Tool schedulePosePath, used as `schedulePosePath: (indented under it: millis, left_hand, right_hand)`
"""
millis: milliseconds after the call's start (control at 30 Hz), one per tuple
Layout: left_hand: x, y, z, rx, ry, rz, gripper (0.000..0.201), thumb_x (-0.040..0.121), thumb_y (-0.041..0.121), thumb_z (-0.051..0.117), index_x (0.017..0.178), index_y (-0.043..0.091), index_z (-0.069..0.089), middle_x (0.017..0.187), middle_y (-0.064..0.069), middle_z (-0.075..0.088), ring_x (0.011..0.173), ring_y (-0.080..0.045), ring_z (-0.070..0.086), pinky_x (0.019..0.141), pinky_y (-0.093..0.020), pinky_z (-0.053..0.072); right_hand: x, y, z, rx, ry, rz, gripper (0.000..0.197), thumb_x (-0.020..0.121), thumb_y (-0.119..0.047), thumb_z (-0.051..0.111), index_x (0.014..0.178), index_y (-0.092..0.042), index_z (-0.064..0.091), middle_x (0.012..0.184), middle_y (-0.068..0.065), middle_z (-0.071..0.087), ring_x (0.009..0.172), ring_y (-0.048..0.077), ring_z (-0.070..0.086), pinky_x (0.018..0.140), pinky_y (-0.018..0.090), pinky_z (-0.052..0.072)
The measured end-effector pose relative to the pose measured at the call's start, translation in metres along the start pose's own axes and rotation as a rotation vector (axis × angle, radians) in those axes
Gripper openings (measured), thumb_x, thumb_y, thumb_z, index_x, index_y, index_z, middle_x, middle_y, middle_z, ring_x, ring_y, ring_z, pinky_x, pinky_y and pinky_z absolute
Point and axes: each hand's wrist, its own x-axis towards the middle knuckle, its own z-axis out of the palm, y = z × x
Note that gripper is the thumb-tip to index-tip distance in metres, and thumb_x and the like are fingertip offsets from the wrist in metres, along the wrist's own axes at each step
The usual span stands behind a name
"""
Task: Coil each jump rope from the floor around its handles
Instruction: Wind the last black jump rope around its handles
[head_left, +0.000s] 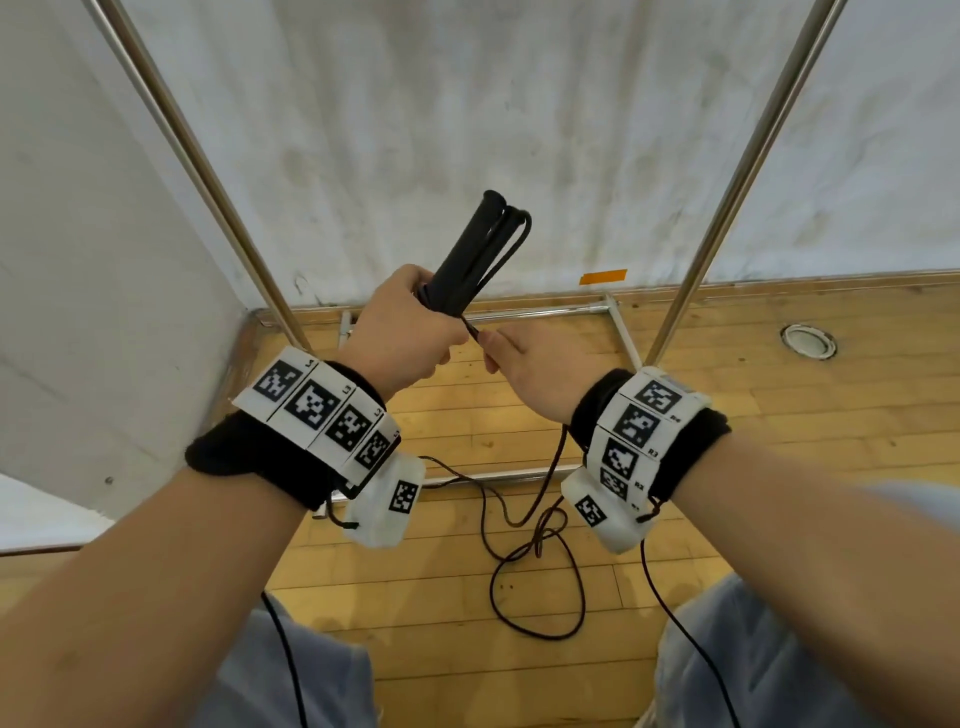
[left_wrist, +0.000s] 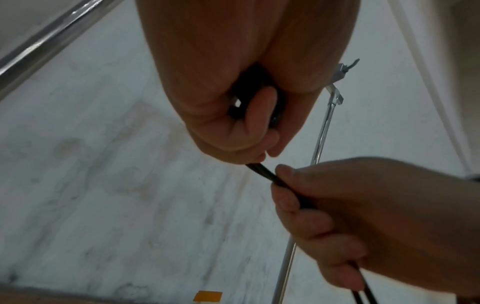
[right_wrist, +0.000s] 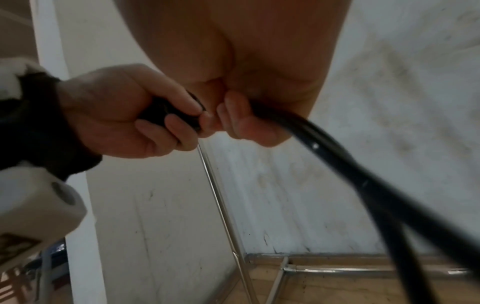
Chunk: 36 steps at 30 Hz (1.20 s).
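Two black jump rope handles (head_left: 475, 249) are held together, pointing up and away, with a rope loop lying along them. My left hand (head_left: 402, 332) grips their lower ends; from the right wrist the same left hand (right_wrist: 135, 115) is curled round the black handles (right_wrist: 161, 111). My right hand (head_left: 540, 364) pinches the doubled black rope (left_wrist: 262, 173) just below the left fist, and my right hand (left_wrist: 350, 222) has its fingers curled round that rope. The rope (right_wrist: 350, 174) trails down. Its slack (head_left: 540, 556) lies in loose loops on the wooden floor between my knees.
Two slanted metal poles (head_left: 208, 171) (head_left: 748, 171) stand on a frame with a low crossbar (head_left: 540, 312) before a white wall. An orange tape strip (head_left: 602, 277) is stuck low on it. A round floor fitting (head_left: 809, 340) sits at right. Thin cables (head_left: 283, 654) hang from the wrist units.
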Motion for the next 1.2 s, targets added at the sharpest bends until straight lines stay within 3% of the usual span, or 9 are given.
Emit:
schedulePosePath:
  millis: [167,267,400,600,733,800,900,1067,1200]
  left_hand:
    - [0.006,-0.011,0.002,0.248,0.053,0.084,0.037,0.074,0.006,0.070,0.095,0.020,0.043,0.087,-0.009,0.061,0.060,-0.019,0.056,0.050,-0.028,0.045]
    - [0.004,-0.017,0.008,0.434,0.024,0.100,0.038,0.076,0.014,0.072,0.099,0.019,0.042,0.084,-0.002,0.060,0.067,-0.015,0.058,0.054,-0.026,0.043]
    - [-0.001,-0.023,0.016,0.635,0.020,0.152,0.033,0.079,0.014,0.065,0.099,0.021,0.040,0.078,0.003,0.055,0.065,-0.012,0.055,0.049,-0.025,0.038]
    - [0.000,-0.028,0.017,0.685,0.070,0.205,0.028,0.081,0.014,0.059,0.098,0.022,0.039,0.074,0.001,0.055,0.062,-0.014,0.054,0.048,-0.026,0.040]
    - [0.010,-0.033,0.007,0.769,0.131,0.168,0.026,0.082,0.022,0.062,0.094,0.021,0.039,0.071,0.003,0.053,0.059,-0.012,0.050,0.047,-0.026,0.034]
    - [0.013,-0.038,0.002,0.873,0.111,0.113,0.028,0.082,0.025,0.062,0.095,0.021,0.038,0.073,0.003,0.053,0.058,-0.012,0.049,0.052,-0.028,0.039]
    - [0.011,-0.044,0.003,1.004,0.060,0.082,0.030,0.083,0.024,0.061,0.098,0.022,0.036,0.070,0.005,0.049,0.056,-0.011,0.047,0.046,-0.026,0.036]
    - [-0.001,-0.043,0.024,1.051,-0.087,0.239,0.022,0.083,0.023,0.056,0.091,0.023,0.035,0.071,0.003,0.052,0.057,-0.018,0.052,0.048,-0.032,0.045]
    - [-0.007,-0.036,0.024,0.917,-0.177,0.340,0.020,0.080,0.020,0.057,0.089,0.026,0.040,0.071,0.005,0.053,0.061,-0.020,0.054,0.054,-0.034,0.049]
  right_hand:
    - [-0.003,-0.003,-0.005,-0.010,-0.098,-0.009,0.034,0.101,-0.028,0.033,0.079,-0.019,0.058,0.074,-0.005,0.054,0.070,0.011,0.049,0.057,0.018,0.033]
    - [-0.006,-0.006,-0.006,0.059,-0.130,-0.042,0.037,0.100,-0.027,0.036,0.069,-0.022,0.055,0.064,-0.007,0.048,0.061,0.009,0.046,0.054,0.022,0.030]
    - [-0.012,-0.011,-0.001,0.072,-0.159,-0.086,0.039,0.100,-0.030,0.036,0.065,-0.025,0.053,0.060,-0.006,0.048,0.057,0.010,0.046,0.055,0.024,0.032]
    - [-0.016,-0.016,-0.001,0.080,-0.122,-0.128,0.039,0.099,-0.034,0.036,0.065,-0.027,0.052,0.063,-0.007,0.051,0.059,0.009,0.048,0.057,0.023,0.032]
    - [-0.019,-0.012,-0.009,0.006,-0.112,-0.176,0.040,0.094,-0.041,0.045,0.058,-0.023,0.042,0.050,-0.010,0.037,0.042,0.005,0.034,0.045,0.016,0.029]
    - [-0.018,-0.005,-0.020,-0.063,-0.096,-0.160,0.041,0.092,-0.041,0.049,0.056,-0.022,0.043,0.049,-0.010,0.035,0.039,0.006,0.032,0.043,0.015,0.031]
    - [-0.013,0.005,-0.034,-0.147,-0.045,-0.133,0.034,0.095,-0.038,0.047,0.070,-0.018,0.058,0.055,-0.008,0.044,0.045,0.005,0.038,0.047,0.017,0.028]
    - [0.002,0.009,-0.039,-0.192,0.140,-0.135,0.031,0.095,-0.041,0.045,0.075,-0.021,0.059,0.068,-0.006,0.054,0.060,0.011,0.048,0.053,0.022,0.031]
    - [0.014,0.022,-0.054,-0.100,0.195,-0.053,0.039,0.085,-0.051,0.057,0.071,-0.016,0.065,0.064,-0.001,0.054,0.058,0.013,0.048,0.055,0.026,0.037]
